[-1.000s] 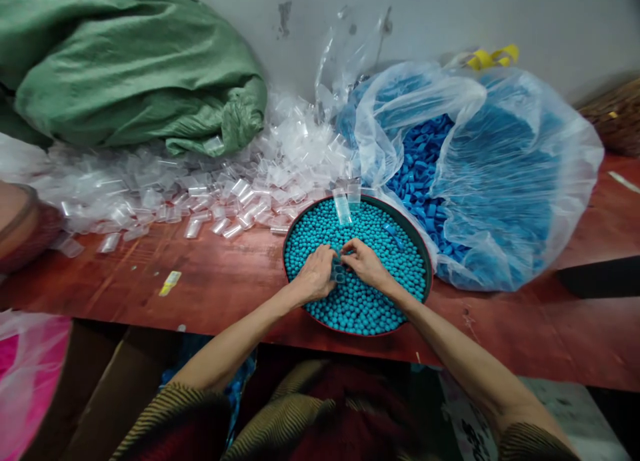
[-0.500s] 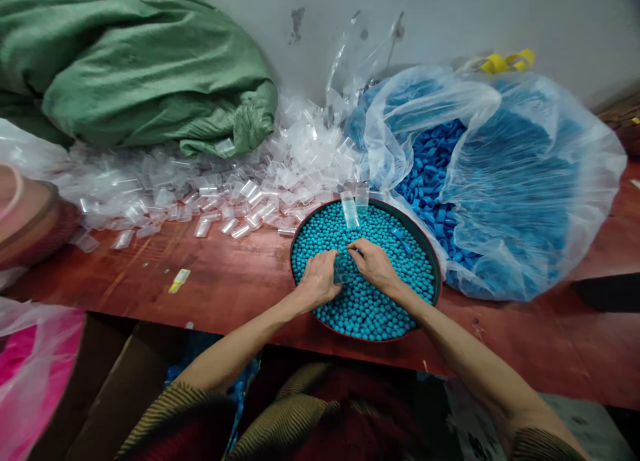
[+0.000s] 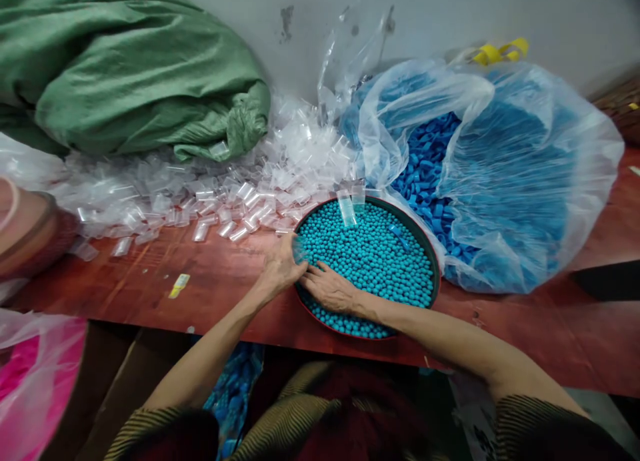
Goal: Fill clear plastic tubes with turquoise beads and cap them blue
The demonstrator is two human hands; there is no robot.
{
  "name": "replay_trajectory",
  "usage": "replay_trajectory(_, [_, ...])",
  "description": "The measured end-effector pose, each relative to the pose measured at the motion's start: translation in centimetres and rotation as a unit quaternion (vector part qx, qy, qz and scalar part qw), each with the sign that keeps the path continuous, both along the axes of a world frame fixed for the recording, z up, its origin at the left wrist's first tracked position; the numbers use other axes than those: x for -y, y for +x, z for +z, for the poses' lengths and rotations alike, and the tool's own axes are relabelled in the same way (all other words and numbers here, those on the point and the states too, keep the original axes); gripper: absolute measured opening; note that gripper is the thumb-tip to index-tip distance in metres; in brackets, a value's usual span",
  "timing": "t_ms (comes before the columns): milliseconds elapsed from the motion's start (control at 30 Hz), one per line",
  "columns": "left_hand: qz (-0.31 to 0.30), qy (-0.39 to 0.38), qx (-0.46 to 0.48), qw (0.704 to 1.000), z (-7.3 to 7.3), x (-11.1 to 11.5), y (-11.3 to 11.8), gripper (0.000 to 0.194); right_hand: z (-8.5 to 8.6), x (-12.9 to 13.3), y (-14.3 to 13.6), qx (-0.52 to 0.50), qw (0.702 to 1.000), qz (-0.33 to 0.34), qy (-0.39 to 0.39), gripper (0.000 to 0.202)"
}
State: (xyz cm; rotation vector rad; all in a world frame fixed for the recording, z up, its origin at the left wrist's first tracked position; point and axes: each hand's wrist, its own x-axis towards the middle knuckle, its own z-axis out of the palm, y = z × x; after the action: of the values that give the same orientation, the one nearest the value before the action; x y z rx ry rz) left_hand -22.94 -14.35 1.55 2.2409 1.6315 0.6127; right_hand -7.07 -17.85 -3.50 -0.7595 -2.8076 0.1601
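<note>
A round tray with a dark inner wall and red rim holds a mass of small turquoise balls. My left hand is at the tray's left rim, fingers curled round a clear plastic piece, blurred and bluish against the balls. Palm down over the balls, my right hand reaches left with fingers stretched out, their tips close to my left thumb. Whether they touch it I cannot tell. Two clear plastic sleeves lean at the tray's far edge. A small blue piece lies on the balls.
Loose clear sleeves are heaped behind and left of the tray. A translucent bag of blue plastic pieces stands to the right. A green sack sits at back left, with a pinkish bucket at the left edge.
Both hands have moved left from the middle of the tray to its left rim. My right hand has gone from a pinch to outstretched fingers. The clear piece moved with my left hand.
</note>
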Motion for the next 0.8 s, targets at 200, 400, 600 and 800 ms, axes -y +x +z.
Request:
replay_trajectory(200, [-0.039, -0.013, -0.053, 0.998, -2.1, 0.4, 2.9, 0.050, 0.1, -1.9, 4.4, 0.082, 0.994, -0.077, 0.006, 0.023])
replay_trajectory(400, [-0.080, -0.055, -0.067, 0.993, -2.7, 0.5, 4.4, 0.048, 0.8, -3.0, 7.1, 0.069, 0.989, -0.128, -0.005, 0.022])
replay_trajectory(600, [-0.100, -0.048, -0.029, 0.993, -2.7, 2.0, 4.0, 0.055, 2.2, -3.8, 7.6, 0.087, 0.972, -0.216, -0.038, 0.022])
replay_trajectory(800, [-0.130, -0.062, -0.091, 0.985, -2.3, 3.3, 4.5, 0.049, 5.7, -5.6, 6.0, 0.038, 0.948, -0.301, -0.090, 0.027])
